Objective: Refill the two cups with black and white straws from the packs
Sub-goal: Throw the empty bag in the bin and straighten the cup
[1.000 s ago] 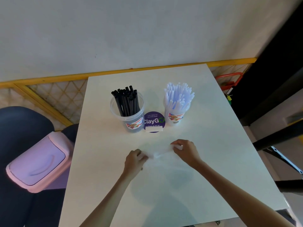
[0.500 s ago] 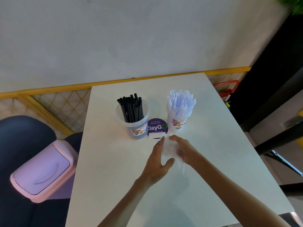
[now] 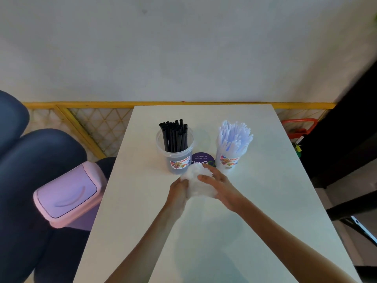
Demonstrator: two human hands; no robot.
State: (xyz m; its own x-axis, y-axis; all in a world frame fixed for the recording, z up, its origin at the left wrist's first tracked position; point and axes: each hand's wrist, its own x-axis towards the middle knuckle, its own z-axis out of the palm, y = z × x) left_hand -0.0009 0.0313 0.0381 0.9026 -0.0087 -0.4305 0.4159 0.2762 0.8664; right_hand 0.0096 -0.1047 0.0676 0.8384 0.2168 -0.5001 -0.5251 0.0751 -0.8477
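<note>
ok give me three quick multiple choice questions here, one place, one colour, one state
1. Where is the pink bin? A) beside the table, on its left B) on the table C) behind the cups
2. Straws in the left cup are? A) white B) black C) red
3. The plastic wrapper is? A) crumpled between both hands B) flat, untouched C) in the bin
Answers: A, the bin stands off the table, at its left; B, black straws fill it; A, left hand and right hand grip it.
</note>
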